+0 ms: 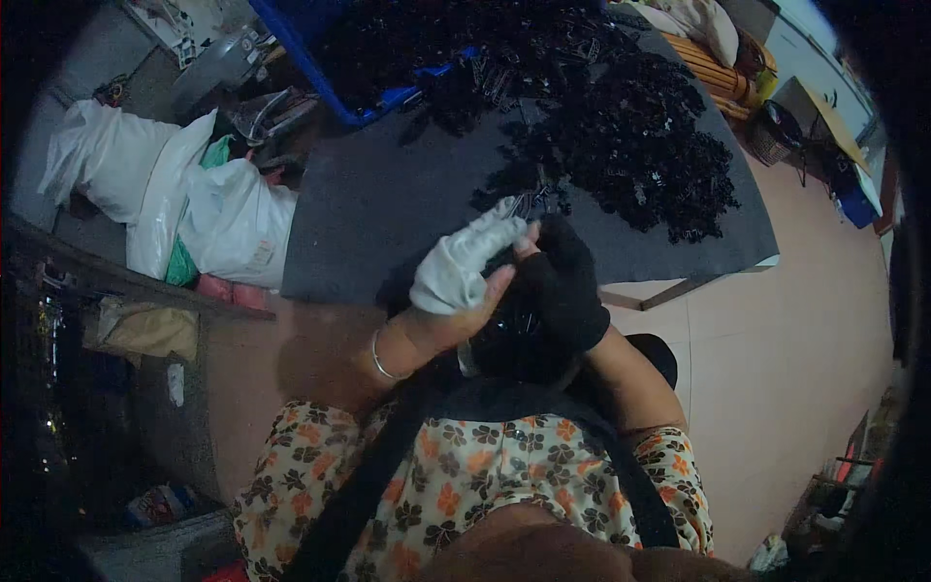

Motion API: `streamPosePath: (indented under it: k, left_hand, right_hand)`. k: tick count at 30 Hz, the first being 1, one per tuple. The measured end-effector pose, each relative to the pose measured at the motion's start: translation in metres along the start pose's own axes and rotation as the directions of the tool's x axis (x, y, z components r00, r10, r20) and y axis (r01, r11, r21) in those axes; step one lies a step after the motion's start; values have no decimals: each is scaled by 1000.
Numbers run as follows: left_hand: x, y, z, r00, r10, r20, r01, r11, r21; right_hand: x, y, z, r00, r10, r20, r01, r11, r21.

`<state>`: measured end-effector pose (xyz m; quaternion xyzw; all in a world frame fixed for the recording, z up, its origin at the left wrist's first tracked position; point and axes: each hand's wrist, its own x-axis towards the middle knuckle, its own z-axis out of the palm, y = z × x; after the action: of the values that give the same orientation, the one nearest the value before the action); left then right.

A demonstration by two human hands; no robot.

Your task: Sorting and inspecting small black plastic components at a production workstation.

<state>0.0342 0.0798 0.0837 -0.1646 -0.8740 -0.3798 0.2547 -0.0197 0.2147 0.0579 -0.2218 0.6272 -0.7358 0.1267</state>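
My left hand (pixel 461 267), in a white glove with the thumb bare, meets my right hand (pixel 567 291) over the near edge of the table (pixel 378 194). A black glove covers my right hand, leaving the thumb's tip bare. The fingers of both hands are closed and their tips come together. Whatever they pinch is too small and dark to make out. Just beyond the fingertips spreads a big heap of small black plastic pieces (pixel 650 155), some clip-like with open frames. Below my hands, a dark mass with glints lies at my lap, partly hidden by them.
A blue crate (pixel 315 73) full of similar black pieces sits tilted at the table's far left. White sacks (pixel 228 209) stand left of the table. Beyond its right side are a bundle of orange-brown rods (pixel 718 78) and a dark basket (pixel 774 136) on the floor.
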Motion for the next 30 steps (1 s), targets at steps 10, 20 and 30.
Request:
streamPosePath:
  k: [10, 20, 30]
  left_hand:
    - [-18, -11, -12, 958, -241, 153, 280, 897, -343]
    - [64, -130, -55, 998, -55, 6, 41, 797, 603]
    - [47, -151, -34, 991, 135, -7, -109, 824, 556]
  right_hand:
    - [10, 9, -25, 976, -77, 205, 112, 980, -163]
    - [30, 6, -54, 955, -244, 170, 271, 479, -835]
    - [37, 9, -54, 939, -272, 211, 292, 307, -906]
